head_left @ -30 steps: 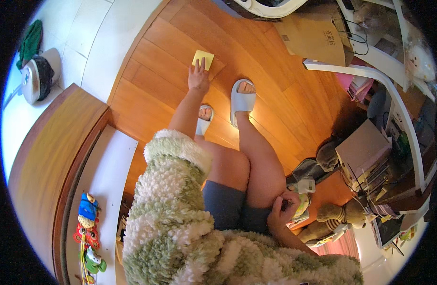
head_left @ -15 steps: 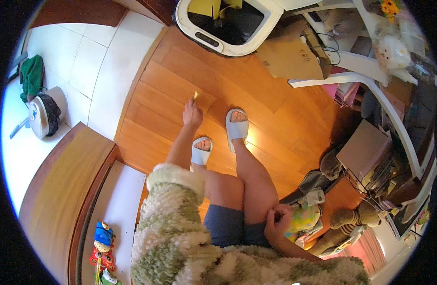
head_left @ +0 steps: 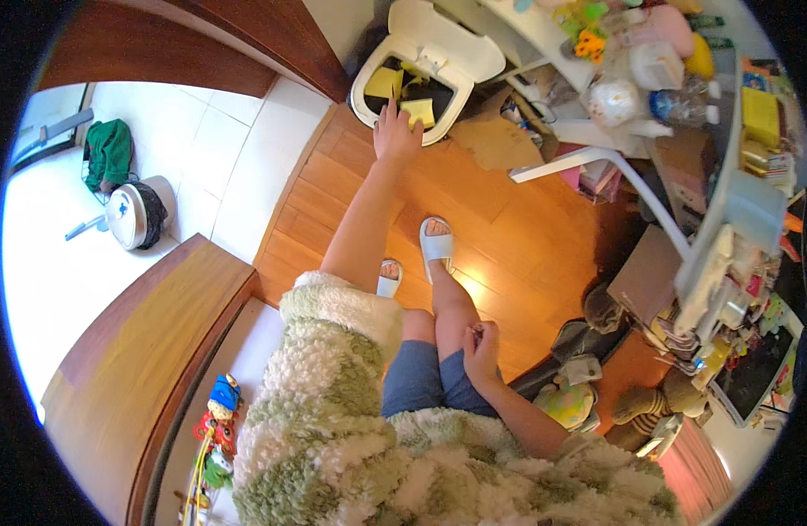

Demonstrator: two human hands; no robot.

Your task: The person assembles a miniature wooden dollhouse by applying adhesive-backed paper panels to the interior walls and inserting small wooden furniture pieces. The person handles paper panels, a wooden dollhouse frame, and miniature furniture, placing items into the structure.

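Observation:
My left hand (head_left: 397, 133) reaches out over the near rim of a white trash bin (head_left: 458, 103). Its fingers are apart. Beside the fingertips, within the bin's opening, is a yellow piece of paper (head_left: 418, 111); whether it lies there or is falling I cannot tell. A second yellow piece (head_left: 383, 83) lies against the dark liner further in. The bin's white lid (head_left: 452, 39) is raised. My right hand (head_left: 482, 352) is held above my thigh with its fingers curled together; anything inside them is hidden.
A flattened cardboard piece (head_left: 496, 145) lies right of the bin. A white-framed desk (head_left: 588, 156) crowded with things fills the right side. To the left stand a wooden cabinet (head_left: 145, 324) and a small lidded bin (head_left: 127, 215) on white tiles. Plush toys (head_left: 649, 405) sit lower right.
My left hand has moved forward from above the floor to the bin, and the yellow paper it held is now apart from its fingers. My right hand has risen slightly off my thigh.

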